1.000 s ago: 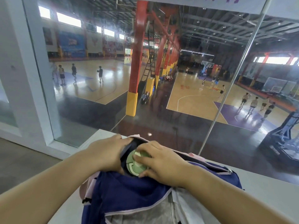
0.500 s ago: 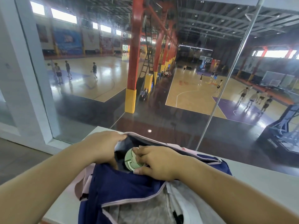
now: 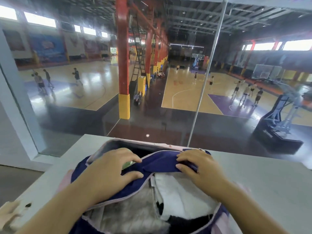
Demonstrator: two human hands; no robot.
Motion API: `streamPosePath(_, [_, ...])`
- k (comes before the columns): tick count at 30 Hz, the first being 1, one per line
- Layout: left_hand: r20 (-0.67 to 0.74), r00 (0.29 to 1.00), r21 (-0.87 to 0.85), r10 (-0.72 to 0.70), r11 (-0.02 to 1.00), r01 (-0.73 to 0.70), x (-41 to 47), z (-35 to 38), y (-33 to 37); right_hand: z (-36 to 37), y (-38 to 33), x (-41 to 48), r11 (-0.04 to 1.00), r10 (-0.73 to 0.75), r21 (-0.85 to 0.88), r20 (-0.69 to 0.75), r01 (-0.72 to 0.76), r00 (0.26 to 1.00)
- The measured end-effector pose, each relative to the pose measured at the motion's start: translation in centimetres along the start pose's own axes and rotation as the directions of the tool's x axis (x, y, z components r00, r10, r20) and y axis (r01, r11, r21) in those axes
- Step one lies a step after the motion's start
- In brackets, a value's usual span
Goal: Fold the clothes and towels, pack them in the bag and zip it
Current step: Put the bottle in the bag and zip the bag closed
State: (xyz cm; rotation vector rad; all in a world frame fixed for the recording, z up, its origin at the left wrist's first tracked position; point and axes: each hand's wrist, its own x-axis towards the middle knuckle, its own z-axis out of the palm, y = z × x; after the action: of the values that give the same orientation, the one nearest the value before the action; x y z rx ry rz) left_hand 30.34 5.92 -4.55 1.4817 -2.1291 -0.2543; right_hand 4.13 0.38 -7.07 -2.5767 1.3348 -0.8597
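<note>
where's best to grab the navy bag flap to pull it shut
Pinch the navy flap along its raised fold, from above, near each end, about where the left hand and right hand pinch it; it's limp cloth, so one central grip would probably let it sag.

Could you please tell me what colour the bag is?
Navy blue bag with pale pink trim; head view.

We found a pale grey ledge [image 3: 261,183] running along the foot of a glass wall [image 3: 236,98], its near-left edge apparently chipped. One navy duffel bag [image 3: 160,162] with pale pink trim lay on it, unzipped, near the glass.
</note>
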Motion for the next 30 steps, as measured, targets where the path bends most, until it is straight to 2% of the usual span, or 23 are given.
streamPosePath(2, [0.021,1.000,-0.003,0.023,1.000,-0.023,0.4,1.4,1.8,-0.4,2.0,-2.0,0.995,0.094,-0.040,-0.053,-0.096,0.994])
streamPosePath(4, [0.041,0.999,0.027,0.035,0.999,-0.036,1.1,2.7,3.3,-0.9,3.5,-4.1,0.970,0.236,-0.066,0.010,-0.235,0.972])
streamPosePath(7, [0.090,0.996,0.199,0.028,0.979,-0.045,2.4,4.5,4.9,-1.6,4.9,-6.3,0.937,0.350,-0.055,0.107,-0.345,0.931])
streamPosePath(11, [0.119,0.993,0.422,0.018,0.904,-0.067,4.2,6.7,6.9,-2.2,5.3,-7.1,0.884,0.468,-0.082,0.183,-0.461,0.865])
streamPosePath(15, [0.078,0.994,0.508,0.070,0.855,-0.100,5.3,8.3,7.2,-3.2,5.5,-7.1,0.875,0.481,-0.205,0.258,-0.439,0.838])
streamPosePath(20, [0.118,0.974,0.548,0.192,0.806,-0.225,5.9,8.0,6.9,-4.2,5.8,-7.2,0.863,0.505,-0.191,0.289,-0.468,0.814])
streamPosePath(23, [0.103,0.967,0.557,0.235,0.792,-0.251,5.9,7.2,7.4,-4.3,5.9,-7.1,0.871,0.491,-0.179,0.307,-0.457,0.815])
streamPosePath(27, [0.020,0.981,0.354,0.194,0.916,-0.188,6.2,6.7,8.3,-4.6,5.7,-6.5,0.912,0.407,-0.155,0.228,-0.380,0.884])
streamPosePath(30, [0.045,0.998,0.267,0.047,0.962,-0.057,7.3,6.5,8.2,-4.2,5.2,-6.0,0.949,0.314,-0.111,0.221,-0.296,0.923])
